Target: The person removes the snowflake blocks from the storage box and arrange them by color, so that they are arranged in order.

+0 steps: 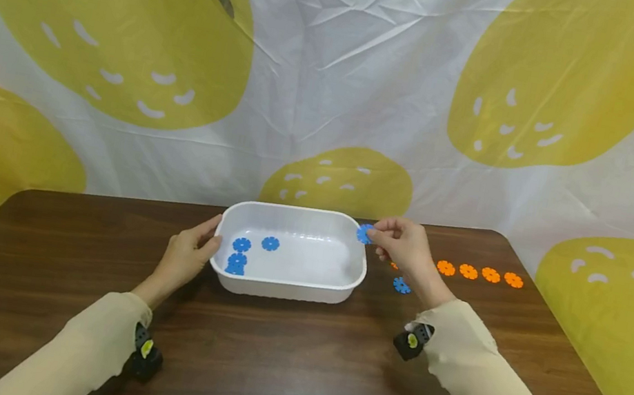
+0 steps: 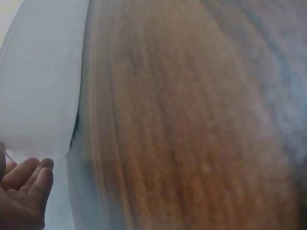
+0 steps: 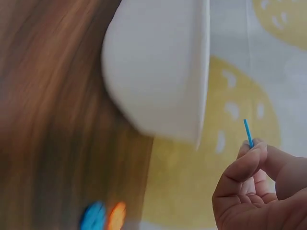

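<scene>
A white plastic basin sits on the table, with several blue snowflake discs lying toward its left side. My left hand rests against the basin's left end; in the left wrist view, its fingers look fairly relaxed beside the basin's end. Above the basin's right rim, my right hand pinches one blue snowflake disc between thumb and fingers. That disc appears edge-on in the right wrist view. Another blue disc lies on the table beneath my right wrist.
Several orange snowflake discs form a row on the table, right of my right hand; one more is partly hidden behind that hand. The brown wooden table ends at the back against a curtain with yellow fruit shapes.
</scene>
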### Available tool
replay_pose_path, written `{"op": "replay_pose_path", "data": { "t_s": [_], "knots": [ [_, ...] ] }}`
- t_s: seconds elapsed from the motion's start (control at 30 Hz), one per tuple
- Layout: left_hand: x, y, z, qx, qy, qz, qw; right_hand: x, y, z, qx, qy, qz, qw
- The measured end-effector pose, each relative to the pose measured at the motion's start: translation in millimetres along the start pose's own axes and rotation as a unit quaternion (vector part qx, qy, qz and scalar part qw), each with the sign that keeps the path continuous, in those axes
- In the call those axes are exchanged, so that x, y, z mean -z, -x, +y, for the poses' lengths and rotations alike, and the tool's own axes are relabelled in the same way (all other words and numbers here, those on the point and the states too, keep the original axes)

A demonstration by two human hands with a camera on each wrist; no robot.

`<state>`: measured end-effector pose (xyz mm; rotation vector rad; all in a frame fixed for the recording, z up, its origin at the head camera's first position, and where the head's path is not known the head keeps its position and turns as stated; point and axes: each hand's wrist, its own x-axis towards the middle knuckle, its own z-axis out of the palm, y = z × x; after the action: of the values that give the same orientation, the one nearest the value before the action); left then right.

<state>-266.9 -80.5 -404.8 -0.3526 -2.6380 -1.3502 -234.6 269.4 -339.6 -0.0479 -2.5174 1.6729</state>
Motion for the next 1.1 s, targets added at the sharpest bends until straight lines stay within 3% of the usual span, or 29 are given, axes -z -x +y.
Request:
{"op": "replay_pose_path", "data": {
  "t_s": [0.23,0.47,0.73,1.1],
  "knots": [
    [1.0,1.3,0.0,-0.002,-0.002,-0.003,1.0,46,11.1,40,-0.042,0.021,0.024,0.9986],
    [0.7,1.3,0.4,-0.003,-0.002,-0.002,1.0,72,21.4,75,-0.095,0.061,0.032,0.9931],
    [0.3,-0.1,-0.8,-0.004,0.002,-0.008,1.0,78,25.0,84,-0.143,0.063,0.017,0.9876],
    [0.6,0.1,-1.3,0.006,0.006,-0.017,0.9998,77,25.9,90,-0.127,0.125,0.021,0.9838]
  ]
}}
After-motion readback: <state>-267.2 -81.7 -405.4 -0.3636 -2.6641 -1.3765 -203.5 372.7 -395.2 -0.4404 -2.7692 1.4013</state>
